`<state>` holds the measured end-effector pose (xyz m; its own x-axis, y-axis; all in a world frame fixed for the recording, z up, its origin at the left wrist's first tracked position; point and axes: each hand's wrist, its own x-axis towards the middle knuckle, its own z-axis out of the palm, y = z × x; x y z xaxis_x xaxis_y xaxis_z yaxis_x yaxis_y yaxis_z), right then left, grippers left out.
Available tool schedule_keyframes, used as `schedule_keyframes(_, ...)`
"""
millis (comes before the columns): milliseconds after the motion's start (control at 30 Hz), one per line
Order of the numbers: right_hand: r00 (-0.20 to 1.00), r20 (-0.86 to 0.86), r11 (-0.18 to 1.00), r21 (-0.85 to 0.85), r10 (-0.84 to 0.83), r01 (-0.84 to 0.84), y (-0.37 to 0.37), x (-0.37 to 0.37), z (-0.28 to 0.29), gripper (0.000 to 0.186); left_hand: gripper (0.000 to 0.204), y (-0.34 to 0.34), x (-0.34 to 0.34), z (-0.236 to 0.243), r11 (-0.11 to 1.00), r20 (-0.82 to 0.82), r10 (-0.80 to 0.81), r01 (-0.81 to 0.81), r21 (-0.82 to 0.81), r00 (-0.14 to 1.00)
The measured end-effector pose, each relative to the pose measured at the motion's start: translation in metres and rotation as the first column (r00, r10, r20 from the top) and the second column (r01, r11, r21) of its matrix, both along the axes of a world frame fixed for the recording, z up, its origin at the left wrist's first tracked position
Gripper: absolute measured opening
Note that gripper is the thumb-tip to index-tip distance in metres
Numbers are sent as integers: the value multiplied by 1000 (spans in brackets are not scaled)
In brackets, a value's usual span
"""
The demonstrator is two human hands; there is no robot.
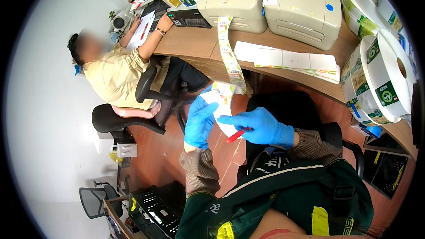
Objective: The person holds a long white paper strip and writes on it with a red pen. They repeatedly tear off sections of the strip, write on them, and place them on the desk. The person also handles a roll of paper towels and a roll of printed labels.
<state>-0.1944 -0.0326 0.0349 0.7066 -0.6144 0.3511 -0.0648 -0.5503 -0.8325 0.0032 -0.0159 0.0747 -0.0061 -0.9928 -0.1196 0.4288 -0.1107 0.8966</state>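
Reddish flooring [155, 163] spread below the left grip [199, 121] and the right grip [263, 126], mostly to the left of the left one. The brown wooden table [188, 40] ran beyond both grips and on to their right. A co-worker [117, 73] in a pale yellow shirt sat beyond and to the left of the left grip, arms reaching over that table. Two beige label printers [232, 2] with blue panels stood side by side on it, beyond the grips; large label rolls [389, 77] stood well to the right of the right grip. Flat label strips [287, 59] lay near the table's edge, beyond the right grip. A printed strip [226, 51] hung from the left printer down to just beyond the left grip; whether it joined the held piece could not be told. The left grip, blue-gloved, pinched a white label piece [225, 105], which sat between the two grips. The right grip, gloved alike, was narrow, curled round a red pen [235, 136], with its forefinger against the label piece.
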Motion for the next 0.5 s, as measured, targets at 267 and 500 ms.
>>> schedule_keyframes(267,681,154,697,204,-716,687,-128,13,36,30,34,19,38,-21,977,-152,207,-213,-25,966)
schedule_keyframes(500,656,-75,630,216,-751,746,-200,53,29,37,35,28,42,-18,958,-288,255,-282,-57,923)
